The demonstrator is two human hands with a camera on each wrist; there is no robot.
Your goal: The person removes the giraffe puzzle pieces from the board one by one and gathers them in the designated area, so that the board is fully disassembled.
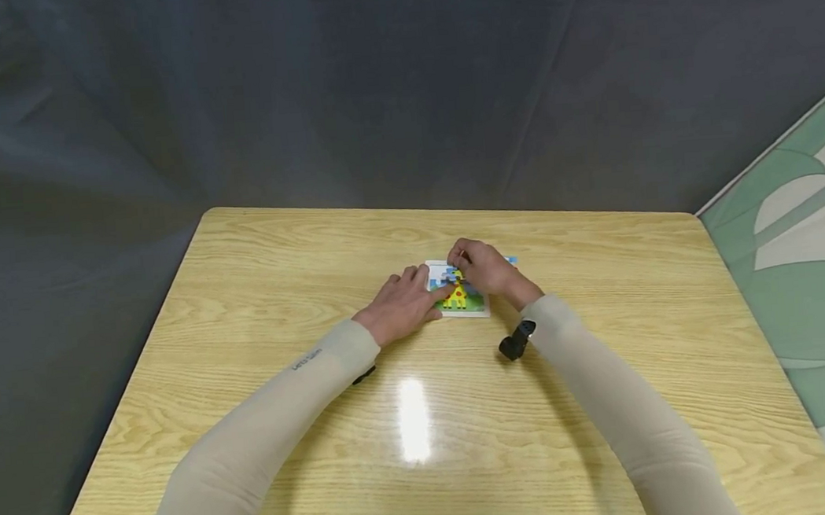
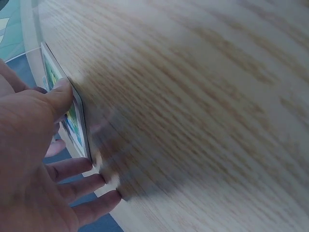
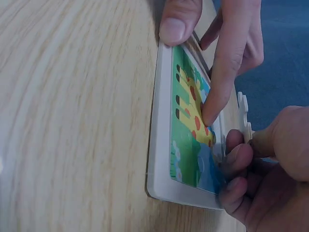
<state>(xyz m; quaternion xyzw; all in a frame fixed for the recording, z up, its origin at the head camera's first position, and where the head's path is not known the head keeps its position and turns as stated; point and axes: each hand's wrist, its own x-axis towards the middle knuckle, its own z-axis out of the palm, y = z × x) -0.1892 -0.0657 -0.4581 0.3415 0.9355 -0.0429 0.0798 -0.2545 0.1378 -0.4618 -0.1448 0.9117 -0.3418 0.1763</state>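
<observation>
A small jigsaw puzzle of a yellow giraffe with red spots [image 3: 195, 113] lies in a white tray [image 3: 161, 121] on the table. My left hand [image 1: 402, 301] rests over the tray's left side. Its thumb is at the near rim, its straight index finger touches the giraffe, and the other fingers reach down beside the tray. With thumb and fingertips, my right hand [image 1: 487, 269] pinches a puzzle piece [image 3: 243, 111], seen nearly edge-on and tilted up from the tray. The right fingers hide part of the puzzle's upper area.
Just beyond my right hand, a small blue and red item [image 1: 513, 260] shows on the wooden table [image 1: 299, 264]. A dark curtain [image 1: 402, 93] hangs behind the table's far edge, and a green and white patterned panel [image 1: 803, 265] stands to the right.
</observation>
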